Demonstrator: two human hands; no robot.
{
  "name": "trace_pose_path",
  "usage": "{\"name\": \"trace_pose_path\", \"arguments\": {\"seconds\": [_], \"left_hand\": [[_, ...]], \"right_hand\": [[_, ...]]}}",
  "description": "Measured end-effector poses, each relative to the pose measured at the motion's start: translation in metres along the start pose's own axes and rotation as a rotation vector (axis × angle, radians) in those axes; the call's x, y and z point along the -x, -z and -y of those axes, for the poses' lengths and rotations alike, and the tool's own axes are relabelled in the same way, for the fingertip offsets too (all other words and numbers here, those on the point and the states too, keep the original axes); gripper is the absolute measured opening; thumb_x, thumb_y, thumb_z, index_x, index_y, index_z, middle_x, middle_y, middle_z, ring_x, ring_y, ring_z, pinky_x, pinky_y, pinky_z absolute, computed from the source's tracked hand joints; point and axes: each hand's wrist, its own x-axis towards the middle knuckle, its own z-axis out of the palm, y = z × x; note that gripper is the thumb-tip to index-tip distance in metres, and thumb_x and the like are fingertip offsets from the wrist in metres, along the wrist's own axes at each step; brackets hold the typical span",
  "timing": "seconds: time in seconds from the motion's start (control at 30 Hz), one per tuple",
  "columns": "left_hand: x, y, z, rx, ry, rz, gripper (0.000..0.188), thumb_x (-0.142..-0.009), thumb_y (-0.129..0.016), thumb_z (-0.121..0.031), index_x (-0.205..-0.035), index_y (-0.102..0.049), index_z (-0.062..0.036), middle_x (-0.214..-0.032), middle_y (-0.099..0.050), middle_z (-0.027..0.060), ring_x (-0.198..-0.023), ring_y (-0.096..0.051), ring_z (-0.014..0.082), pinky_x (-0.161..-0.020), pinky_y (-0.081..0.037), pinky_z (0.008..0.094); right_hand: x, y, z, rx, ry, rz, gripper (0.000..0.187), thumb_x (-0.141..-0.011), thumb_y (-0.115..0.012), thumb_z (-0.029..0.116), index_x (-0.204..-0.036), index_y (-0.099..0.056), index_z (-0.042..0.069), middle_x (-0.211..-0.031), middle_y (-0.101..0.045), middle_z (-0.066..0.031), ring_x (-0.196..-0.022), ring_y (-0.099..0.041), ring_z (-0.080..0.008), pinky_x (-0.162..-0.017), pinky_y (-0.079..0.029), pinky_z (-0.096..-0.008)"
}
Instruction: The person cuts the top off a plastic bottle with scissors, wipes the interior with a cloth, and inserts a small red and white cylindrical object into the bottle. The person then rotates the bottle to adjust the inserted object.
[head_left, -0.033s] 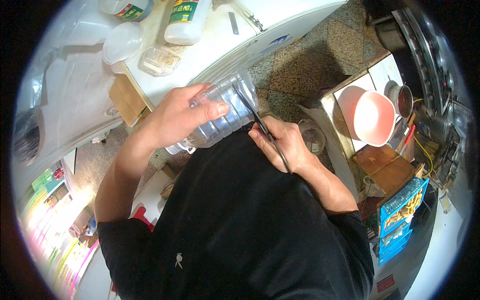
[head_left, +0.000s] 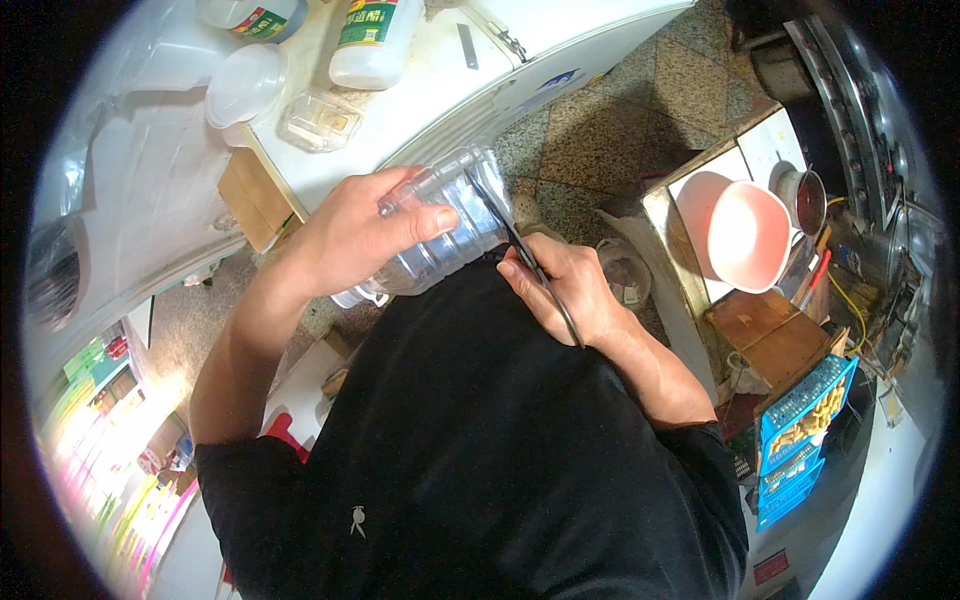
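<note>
A clear ribbed plastic bottle [head_left: 437,258] is held tilted in front of my body, its neck toward the lower left and its wide end toward the upper right. My left hand [head_left: 365,225] is closed round its side, the thumb lying across the ribs. My right hand [head_left: 562,285] grips black scissors [head_left: 508,228], whose blades reach over the bottle's wide end. The fingers partly cover the scissors' handles. Whether the blades are inside the plastic or only against it, I cannot tell.
A white counter [head_left: 430,110] at the upper left carries a white jug [head_left: 372,50], a clear plastic box [head_left: 320,122] and a loose blade [head_left: 467,46]. To the right stand a pink bowl [head_left: 748,237], a brown board [head_left: 768,335] and blue baskets [head_left: 803,415].
</note>
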Motion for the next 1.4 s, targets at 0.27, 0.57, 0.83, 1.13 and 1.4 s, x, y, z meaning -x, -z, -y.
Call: {"name": "trace_pose_path", "arguments": {"seconds": [0.27, 0.57, 0.83, 1.13, 1.4], "left_hand": [[0.007, -0.012, 0.001, -0.262, 0.007, -0.124, 0.084, -0.088, -0.082, -0.038, -0.151, -0.05, 0.0063, -0.116, -0.068, 0.019, -0.095, -0.067, 0.0213, -0.089, -0.055, 0.0361], [0.014, -0.017, 0.008, -0.287, -0.095, -0.183, 0.09, -0.088, -0.08, -0.05, -0.15, -0.049, 0.0081, -0.122, -0.069, 0.0289, -0.1, -0.071, 0.0342, -0.088, -0.058, 0.0417], [0.019, -0.026, 0.01, -0.35, -0.093, -0.253, 0.091, -0.087, -0.083, -0.049, -0.151, -0.048, 0.006, -0.126, -0.065, 0.0258, -0.104, -0.069, 0.0338, -0.09, -0.057, 0.043], [0.022, -0.04, 0.01, -0.624, -0.188, -0.373, 0.099, -0.085, -0.085, -0.049, -0.154, -0.04, 0.0053, -0.128, -0.057, 0.0255, -0.114, -0.063, 0.0424, -0.093, -0.056, 0.0481], [0.021, -0.047, 0.019, -0.744, -0.222, -0.443, 0.104, -0.083, -0.085, -0.049, -0.157, -0.034, 0.0029, -0.131, -0.052, 0.0226, -0.117, -0.059, 0.0412, -0.095, -0.055, 0.0488]], "right_hand": [[-0.004, -0.003, 0.005, -0.003, -0.004, -0.013, 0.017, -0.097, -0.073, 0.016, -0.092, -0.064, 0.002, -0.079, -0.063, -0.0212, -0.073, -0.065, -0.0447, -0.063, -0.051, -0.0477], [-0.003, -0.002, 0.008, -0.009, 0.008, -0.011, 0.015, -0.097, -0.073, 0.015, -0.095, -0.065, 0.002, -0.081, -0.064, -0.0201, -0.075, -0.066, -0.0434, -0.065, -0.052, -0.047], [-0.001, -0.002, 0.005, 0.009, -0.009, -0.012, 0.016, -0.096, -0.073, 0.015, -0.094, -0.064, 0.002, -0.082, -0.064, -0.0206, -0.076, -0.065, -0.0444, -0.065, -0.051, -0.0473], [-0.005, 0.002, 0.007, 0.049, 0.029, -0.017, 0.021, -0.097, -0.072, 0.016, -0.087, -0.061, 0.0, -0.077, -0.063, -0.022, -0.073, -0.064, -0.0465, -0.062, -0.049, -0.0494], [-0.01, 0.0, 0.007, 0.081, 0.02, 0.008, 0.023, -0.099, -0.07, 0.017, -0.089, -0.058, 0.001, -0.079, -0.062, -0.0222, -0.075, -0.063, -0.048, -0.064, -0.049, -0.0516]]}}
